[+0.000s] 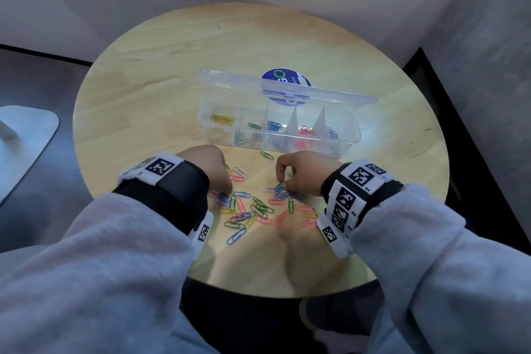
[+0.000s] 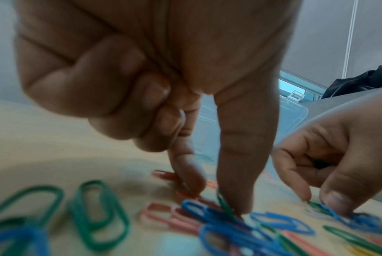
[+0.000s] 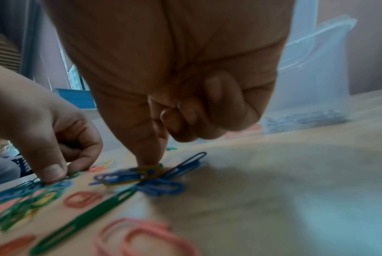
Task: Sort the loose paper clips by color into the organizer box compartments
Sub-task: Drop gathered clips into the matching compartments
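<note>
Your desk (image 1: 161, 89) is a round top of pale wood grain, set into a corner where a light wall meets a grey one, with dark floor to either side. On it, behind the organizer box, lies a round blue sticker (image 1: 286, 79) with a green ring; its small writing is too blurred to read. Black-and-white square markers run along the bands on both of your wrists.

The clear organizer box (image 1: 278, 126) stands open toward the far side of the desk, lid tipped back. Its compartments already hold yellow, green, blue, red and pale clips, each colour apart. The loose paper clips (image 1: 253, 211) lie scattered between your wrists, near the desk's front edge, in blue, green, red, pink, yellow and white.

Your left hand (image 1: 211, 165) has its outer fingers curled in, while thumb and forefinger reach down onto blue and green clips in the pile. Your right hand (image 1: 304, 171) does much the same: fingers folded, thumb and forefinger pressing down on a small bunch of blue clips (image 1: 281, 193). Whether either hand actually pinches a clip, I cannot tell.
</note>
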